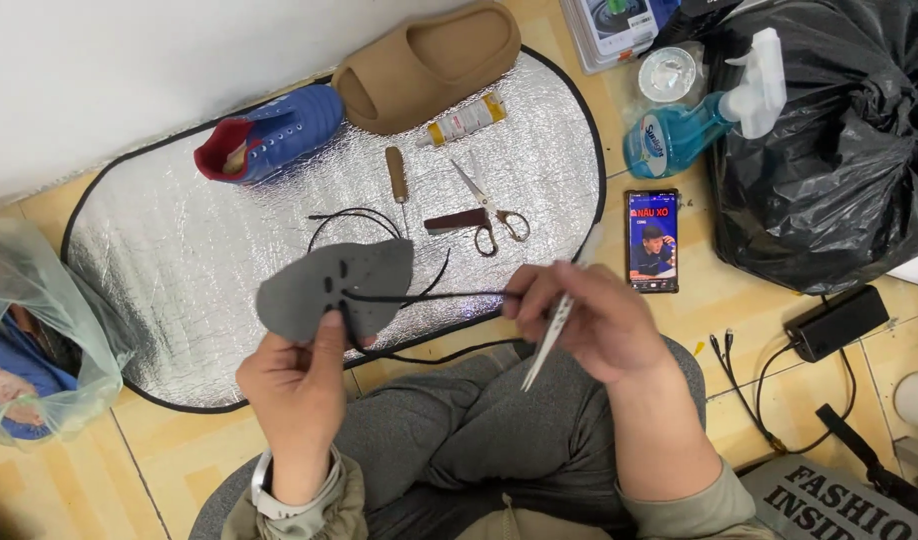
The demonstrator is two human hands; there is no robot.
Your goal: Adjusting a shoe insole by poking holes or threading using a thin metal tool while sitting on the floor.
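grey insole (334,285): heel end hidden under left hand (294,385), which pinches it; long axis runs toward the scissors (489,205). right hand (594,325) grasps black lace (429,296) and a pale tool (549,340), tip indistinct.

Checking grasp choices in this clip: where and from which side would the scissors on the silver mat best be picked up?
By the looped handles at the near end of the scissors, coming from the person's side. The closed blades point away toward the tan slipper, while the rings face the hands and lie flat on the silver mat. Beside them lies a small dark block, so the right-hand ring looks like the freer one.
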